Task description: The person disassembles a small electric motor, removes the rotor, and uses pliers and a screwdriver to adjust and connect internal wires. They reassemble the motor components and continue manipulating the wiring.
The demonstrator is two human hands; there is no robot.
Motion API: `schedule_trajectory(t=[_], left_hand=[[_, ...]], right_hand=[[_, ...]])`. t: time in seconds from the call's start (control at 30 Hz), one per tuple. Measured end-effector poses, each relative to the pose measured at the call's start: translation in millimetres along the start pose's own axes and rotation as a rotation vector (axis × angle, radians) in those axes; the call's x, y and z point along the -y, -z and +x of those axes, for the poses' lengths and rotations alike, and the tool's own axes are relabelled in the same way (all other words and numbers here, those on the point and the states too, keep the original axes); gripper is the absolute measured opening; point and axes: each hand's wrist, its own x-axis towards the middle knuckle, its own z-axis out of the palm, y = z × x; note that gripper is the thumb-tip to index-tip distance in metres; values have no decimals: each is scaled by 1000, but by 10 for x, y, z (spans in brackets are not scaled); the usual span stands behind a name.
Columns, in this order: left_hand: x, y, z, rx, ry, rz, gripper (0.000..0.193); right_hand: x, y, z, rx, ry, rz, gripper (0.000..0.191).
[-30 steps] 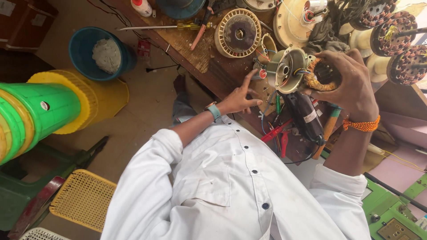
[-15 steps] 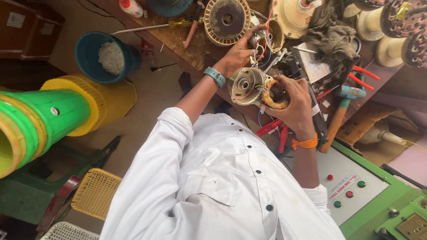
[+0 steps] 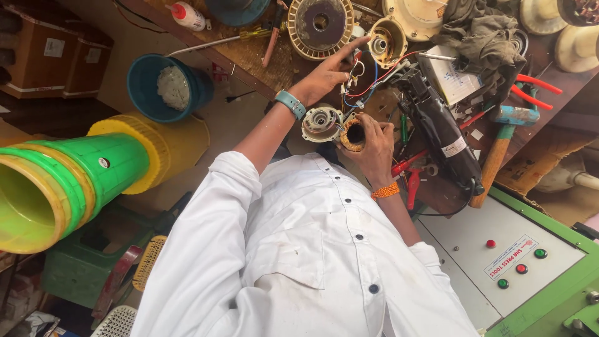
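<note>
My right hand [image 3: 373, 148], with an orange thread band at the wrist, is shut on a small motor stator [image 3: 353, 135] with copper winding. A silver end cap [image 3: 321, 123] sits against the stator's left side. My left hand [image 3: 326, 77], wearing a teal wristband, reaches over the wooden bench [image 3: 249, 56] with fingers apart. Its index finger points toward a cream cup-shaped housing [image 3: 387, 41]. Red, blue and white wires [image 3: 365, 78] run just right of that hand. My white shirt fills the lower middle of the view.
On the bench lie a round ribbed disc [image 3: 319, 25], a black tool body [image 3: 440, 125], a hammer [image 3: 496, 153], red pliers [image 3: 533, 87] and a grey cloth [image 3: 480, 34]. A blue bucket [image 3: 165, 87] and green-yellow cones [image 3: 68, 181] stand left. A green control panel [image 3: 518, 262] is lower right.
My left hand has let go of the motor part and stretched up over the bench. My right hand has drawn the stator closer to my chest.
</note>
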Motion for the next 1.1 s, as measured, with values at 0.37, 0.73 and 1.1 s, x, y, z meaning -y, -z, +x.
schedule_trajectory(t=[0.37, 0.73, 1.1], left_hand=[[-84, -320, -779, -448, -62, 768, 61], [58, -475, -1105, -379, 143, 523, 41], [-94, -724, -849, -348, 205, 882, 56]], right_hand=[[-135, 39, -24, -24, 80, 45, 84], [-413, 183, 158, 68, 116, -33, 83], [-265, 138, 47, 66, -204, 199, 106]])
